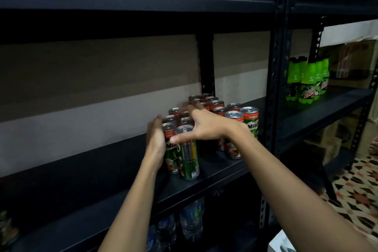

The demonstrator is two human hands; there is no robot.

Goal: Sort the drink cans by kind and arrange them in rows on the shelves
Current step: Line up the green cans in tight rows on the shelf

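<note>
While L hand (156,141) presses flat on cans' (185,149) left side, R hand (201,125) spreads over tops, thumb on front can; both hands uncurled, on shelf (102,180).

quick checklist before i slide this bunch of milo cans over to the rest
1. Left hand flat against the left side of the near cans: ok.
2. Right hand spread over the can tops, thumb on the front can: ok.
3. Cans upright: ok, all that show stand straight.
4. Same kind: ok for the labels that show; those behind show only their tops, cannot tell.
5. Path to the right cans: cannot tell, the right forearm hides the gap.
6. Shelf edge margin: ok, the front can stands back from the lip.
</note>
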